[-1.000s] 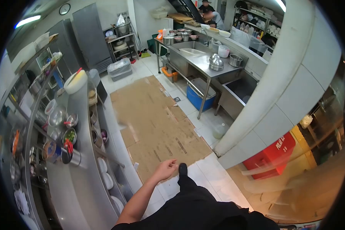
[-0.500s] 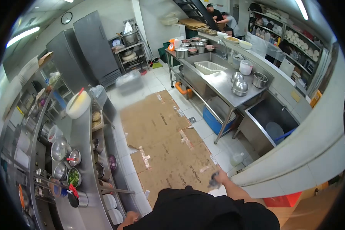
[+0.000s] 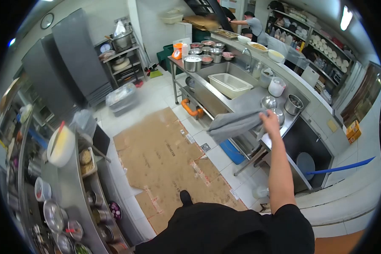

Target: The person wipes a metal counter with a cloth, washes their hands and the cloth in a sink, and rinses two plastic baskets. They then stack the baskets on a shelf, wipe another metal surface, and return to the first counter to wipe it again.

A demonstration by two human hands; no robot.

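My right hand point(image 3: 269, 122) is stretched forward, its fingers closed on one end of a grey cloth point(image 3: 236, 126). The cloth hangs out to the left, in front of the steel sink counter point(image 3: 247, 103). Just behind my hand sit upturned metal bowls point(image 3: 268, 102), partly covered by it. A metal pot point(image 3: 293, 104) stands to their right, and a white plastic container point(image 3: 277, 86) is behind them. In the sink lies a cream plastic basket point(image 3: 230, 84). My left hand is out of the picture.
Flattened cardboard point(image 3: 165, 156) covers the floor, with my shoe point(image 3: 185, 197) on it. A steel shelf counter point(image 3: 67, 169) with bowls runs along the left. A deep sink point(image 3: 317, 146) with a blue handle point(image 3: 343, 166) is at right. Co-workers, one in grey point(image 3: 254, 25), are behind the partition.
My right hand has swung forward and up from beside my body to the sink counter, carrying the grey cloth. The left hand has left the view. I have stepped forward.
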